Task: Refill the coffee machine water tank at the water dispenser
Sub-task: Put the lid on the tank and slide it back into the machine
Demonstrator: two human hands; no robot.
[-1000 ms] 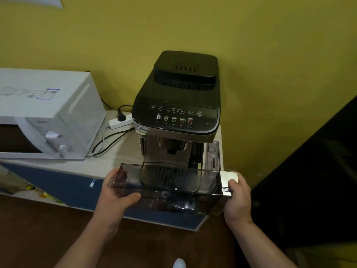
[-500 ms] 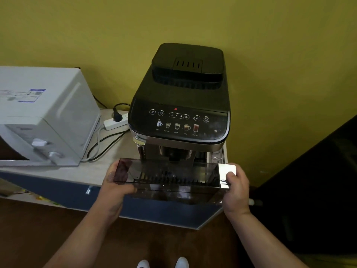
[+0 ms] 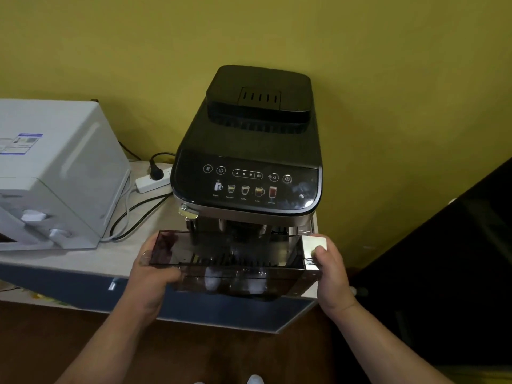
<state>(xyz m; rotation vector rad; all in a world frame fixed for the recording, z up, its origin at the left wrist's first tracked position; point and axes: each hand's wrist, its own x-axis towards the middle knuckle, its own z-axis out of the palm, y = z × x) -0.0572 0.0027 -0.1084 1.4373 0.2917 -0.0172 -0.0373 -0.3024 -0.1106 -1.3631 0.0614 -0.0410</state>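
A black coffee machine (image 3: 255,151) stands on a pale counter (image 3: 83,261) against the yellow wall. I hold its smoky transparent water tank (image 3: 230,261) level and crosswise in front of the machine's base. My left hand (image 3: 153,278) grips the tank's left end, thumb on the front wall. My right hand (image 3: 331,273) grips the right end, thumb pressed on the silver end plate (image 3: 311,246). The tank looks almost empty, with only a few glints at its bottom. No water dispenser is in view.
A white microwave (image 3: 52,184) sits at the counter's left. A white power strip (image 3: 152,181) with a black plug and cables lies between it and the machine. A dark object (image 3: 443,273) fills the right side. Brown floor lies below the counter's blue front edge.
The view has drawn nearer to the machine and the tank sits slightly closer to its base. Both hands keep the same grip on the tank's ends.
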